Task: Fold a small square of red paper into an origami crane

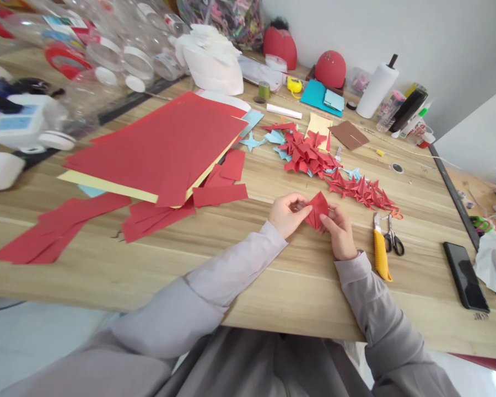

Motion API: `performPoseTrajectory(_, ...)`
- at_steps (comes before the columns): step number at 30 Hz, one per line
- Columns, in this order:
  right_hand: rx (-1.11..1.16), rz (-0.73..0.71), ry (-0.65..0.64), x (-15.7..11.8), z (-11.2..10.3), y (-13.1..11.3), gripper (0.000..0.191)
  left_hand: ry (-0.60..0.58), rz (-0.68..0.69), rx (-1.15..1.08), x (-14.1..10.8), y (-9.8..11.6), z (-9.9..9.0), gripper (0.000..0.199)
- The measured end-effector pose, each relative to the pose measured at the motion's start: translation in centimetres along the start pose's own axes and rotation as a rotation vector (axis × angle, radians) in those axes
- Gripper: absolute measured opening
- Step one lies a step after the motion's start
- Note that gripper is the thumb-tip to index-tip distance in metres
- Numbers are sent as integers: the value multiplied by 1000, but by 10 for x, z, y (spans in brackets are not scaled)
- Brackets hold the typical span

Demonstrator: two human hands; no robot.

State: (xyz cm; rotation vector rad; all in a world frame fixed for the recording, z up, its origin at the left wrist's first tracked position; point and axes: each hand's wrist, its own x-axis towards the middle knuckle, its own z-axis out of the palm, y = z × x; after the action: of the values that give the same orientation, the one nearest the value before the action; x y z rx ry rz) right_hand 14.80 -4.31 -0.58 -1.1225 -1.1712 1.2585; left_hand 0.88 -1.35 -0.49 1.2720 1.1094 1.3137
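A small red folded paper [316,209], creased into a diamond shape, is held between both hands just above the wooden table. My left hand [288,214] pinches its left side with thumb and fingers. On its lower right edge, my right hand [339,227] grips it, thumb in front. Behind the hands lies a heap of folded red paper shapes [308,154], with some light blue ones among them. A second row of red pointed shapes [361,189] extends toward the right.
Large red sheets [161,143] and cut red strips [62,226] cover the left. A yellow-handled knife [381,253], black scissors [394,242] and a phone [466,277] lie at right. Plastic bottles [136,60] crowd the back left. A white roll [377,90] stands behind.
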Motion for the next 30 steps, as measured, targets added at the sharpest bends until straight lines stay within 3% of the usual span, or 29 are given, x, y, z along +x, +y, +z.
performPoseTrajectory(4,-59,-30,0,0,2,3,24,-65,86,168,-5,2,1,7)
performPoseTrajectory(8,-179,-70,-46,0,2,8,21,-119,246,261,-6,2,-1,26)
performPoseTrajectory(12,-324,-124,-52,-1,1,11,18,-174,339,276,-5,1,-2,18)
performPoseTrajectory(25,-253,-72,7,-1,3,8,18,-172,192,163,-3,3,-2,12)
performPoseTrajectory(30,-199,-43,18,0,3,7,19,-118,176,90,-1,5,-4,8)
